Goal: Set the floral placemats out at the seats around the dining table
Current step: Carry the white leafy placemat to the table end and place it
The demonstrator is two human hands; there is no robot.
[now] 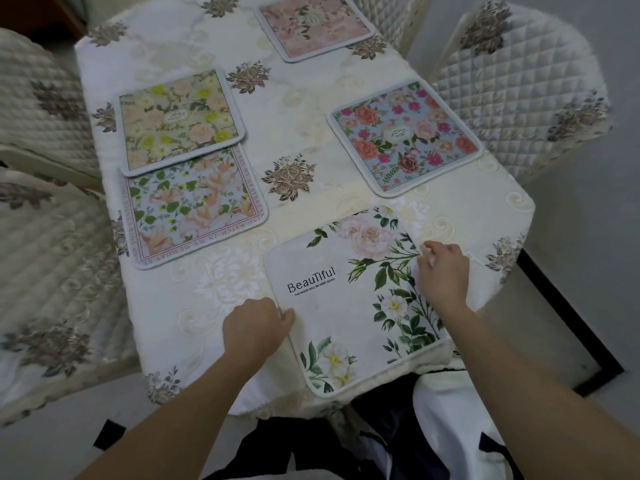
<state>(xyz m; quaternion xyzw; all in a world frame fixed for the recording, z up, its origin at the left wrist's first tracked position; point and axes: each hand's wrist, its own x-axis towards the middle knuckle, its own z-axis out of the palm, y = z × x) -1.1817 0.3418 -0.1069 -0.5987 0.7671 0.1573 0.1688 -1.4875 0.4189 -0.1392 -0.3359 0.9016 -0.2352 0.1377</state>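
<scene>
A white placemat printed "BeauTiful" (332, 296) lies at the near end of the dining table (214, 289). My left hand (254, 325) pinches its left edge with curled fingers. My right hand (443, 275) grips its right edge. A blue mat with red and pink flowers (405, 136) lies at the right seat. On the left, a yellow and pink mat (180, 119) overlaps the far edge of a mat with a lettered border (194, 206). A pink mat (315, 24) lies at the far end.
Quilted chair covers stand at the left (52, 254), the far left (31, 98) and the right (519, 88) of the table. An embroidered cream tablecloth covers the whole top. The near table edge is against my body.
</scene>
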